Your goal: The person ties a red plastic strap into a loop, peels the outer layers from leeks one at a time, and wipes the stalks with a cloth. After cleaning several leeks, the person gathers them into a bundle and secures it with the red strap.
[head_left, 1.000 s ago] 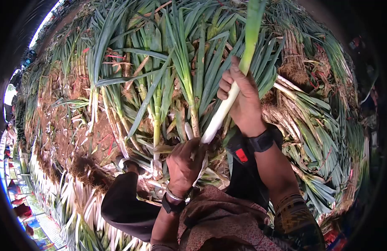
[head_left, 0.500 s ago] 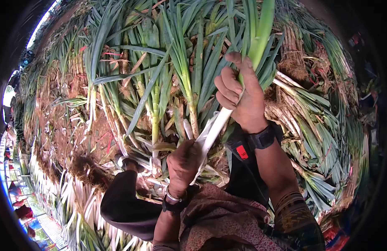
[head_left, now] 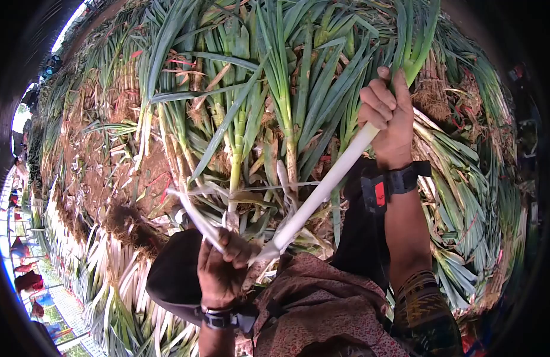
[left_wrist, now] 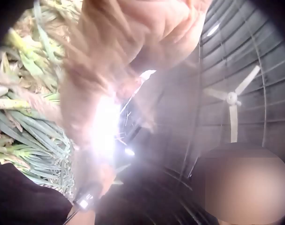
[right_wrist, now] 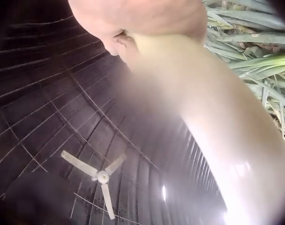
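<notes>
My right hand point(head_left: 391, 122) grips a leek point(head_left: 328, 181) where its white shank turns green. The shank slants down and left, its root end beside my left hand point(head_left: 222, 271). Between its curled fingers the left hand pinches a white strip of leek skin point(head_left: 194, 215), which sticks up to the left. In the right wrist view the pale shank point(right_wrist: 217, 117) runs down from under the fist, large and close. The left wrist view shows the left hand point(left_wrist: 133, 37) blurred, with its fingertips hidden.
Loose leeks point(head_left: 287, 101) with long green leaves lie just ahead, and more are heaped at the right point(head_left: 459, 196). Cleaned white leeks point(head_left: 129, 285) are piled at the lower left. A clump of roots point(head_left: 132, 229) lies above them. Brown soil point(head_left: 90, 160) shows at the left.
My left hand has drawn down and left, pulling a strip of skin away from the leek. The right hand has moved up and right with the leek, whose white shank shows longer.
</notes>
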